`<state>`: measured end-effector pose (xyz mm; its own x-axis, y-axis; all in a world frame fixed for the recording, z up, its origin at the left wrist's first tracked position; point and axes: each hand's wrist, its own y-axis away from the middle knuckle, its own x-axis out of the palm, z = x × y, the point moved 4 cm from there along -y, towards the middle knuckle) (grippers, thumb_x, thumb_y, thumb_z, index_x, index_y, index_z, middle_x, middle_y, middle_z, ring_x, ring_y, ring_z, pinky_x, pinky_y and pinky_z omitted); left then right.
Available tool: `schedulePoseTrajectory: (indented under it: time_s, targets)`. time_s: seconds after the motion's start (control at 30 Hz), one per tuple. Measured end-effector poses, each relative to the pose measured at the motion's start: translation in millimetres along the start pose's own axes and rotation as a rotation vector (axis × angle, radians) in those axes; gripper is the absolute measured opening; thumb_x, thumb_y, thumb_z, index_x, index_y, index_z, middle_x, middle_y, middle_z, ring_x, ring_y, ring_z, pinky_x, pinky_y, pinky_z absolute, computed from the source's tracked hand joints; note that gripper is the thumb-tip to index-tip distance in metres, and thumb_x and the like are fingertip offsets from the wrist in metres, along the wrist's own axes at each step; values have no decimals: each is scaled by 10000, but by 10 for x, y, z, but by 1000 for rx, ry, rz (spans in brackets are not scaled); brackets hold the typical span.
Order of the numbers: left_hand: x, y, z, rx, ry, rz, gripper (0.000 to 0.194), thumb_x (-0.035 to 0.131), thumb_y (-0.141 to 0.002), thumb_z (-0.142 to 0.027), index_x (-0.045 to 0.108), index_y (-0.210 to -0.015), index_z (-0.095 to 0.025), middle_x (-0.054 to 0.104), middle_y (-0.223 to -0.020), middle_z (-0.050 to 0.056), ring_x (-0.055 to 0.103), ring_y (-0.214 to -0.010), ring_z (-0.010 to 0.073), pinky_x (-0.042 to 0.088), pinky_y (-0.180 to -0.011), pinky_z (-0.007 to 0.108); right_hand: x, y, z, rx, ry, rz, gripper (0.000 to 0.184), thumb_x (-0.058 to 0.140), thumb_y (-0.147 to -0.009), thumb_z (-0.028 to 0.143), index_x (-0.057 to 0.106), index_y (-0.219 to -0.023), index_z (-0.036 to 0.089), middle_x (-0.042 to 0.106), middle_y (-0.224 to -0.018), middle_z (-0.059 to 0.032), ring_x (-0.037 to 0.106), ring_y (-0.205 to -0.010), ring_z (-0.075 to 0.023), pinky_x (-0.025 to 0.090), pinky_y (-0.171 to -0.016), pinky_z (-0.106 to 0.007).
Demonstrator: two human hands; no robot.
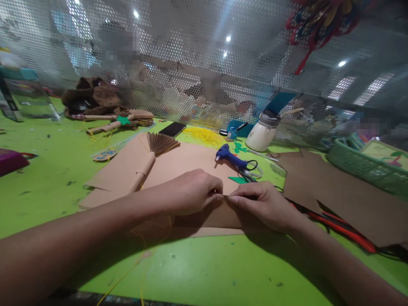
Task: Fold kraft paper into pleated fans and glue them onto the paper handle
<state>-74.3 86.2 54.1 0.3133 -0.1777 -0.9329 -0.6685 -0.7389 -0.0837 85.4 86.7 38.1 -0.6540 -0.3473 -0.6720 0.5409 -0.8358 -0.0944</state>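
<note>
My left hand (197, 191) and my right hand (264, 202) meet over the brown paper sheets (191, 159), fingertips almost touching. Both are closed in a pinch. A thin dark edge shows between the fingertips, too small to name. Behind my left wrist lies a rolled brown paper tube (145, 170) with a pleated paper fan (162, 143) at its upper end. Yellow string (140, 242) trails from under my left forearm to the table's front edge. Beyond my right hand lie a blue hot glue gun (231, 157) and a green paper piece (239, 180).
A phone (172, 129), yellow strands (204, 137) and a white jar (262, 134) stand along the back. Brown card (318, 178), red-handled scissors (347, 231) and a green basket (366, 165) are on the right. Paper rolls with a green star (123, 120) lie back left.
</note>
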Motion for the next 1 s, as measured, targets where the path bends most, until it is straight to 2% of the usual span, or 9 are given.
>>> schedulePoseTrajectory:
  time_s: [0.23,0.47,0.63,0.8,0.9,1.0]
  targets:
    - [-14,6,5,55,1,14,216,468,-880,-268,628,-770,-172,620,-634,1,491,-539,102,255,-501,229,12,16,-87,42,-75,29,288,588,-826,400,748,-777,166,670,-674,-15,564,-633,-146,400,-571,-246]
    - [-38,-18,49,46,118,62,198,477,-878,-238,627,-783,-151,608,-646,-9,490,-556,88,318,-544,205,-70,33,-212,159,-345,-62,214,717,-709,379,756,-692,170,697,-653,-33,549,-589,-125,394,-545,-238]
    - [-39,-34,150,21,153,32,209,478,-876,-272,613,-773,-150,605,-661,-9,498,-584,95,336,-560,205,-208,52,-310,242,-404,-205,192,760,-652,363,741,-632,173,630,-565,3,508,-527,-104,387,-510,-236]
    - [-55,-30,244,-19,136,-25,249,460,-878,-326,602,-755,-163,592,-653,-15,486,-585,104,323,-536,212,-311,64,-471,299,-589,-253,227,782,-639,388,705,-660,176,590,-526,26,494,-462,-93,373,-436,-218]
    - [-63,-23,285,-87,144,-32,258,458,-870,-332,600,-741,-159,589,-644,-11,479,-580,107,321,-528,214,-412,53,-532,266,-671,-373,233,794,-632,378,690,-664,173,628,-585,13,542,-521,-95,441,-513,-218]
    - [-50,-21,272,-103,178,-14,271,441,-872,-340,604,-760,-155,596,-655,-3,490,-597,114,326,-531,216,-447,35,-470,181,-614,-473,238,746,-691,402,699,-764,181,672,-704,-11,594,-652,-123,480,-641,-244]
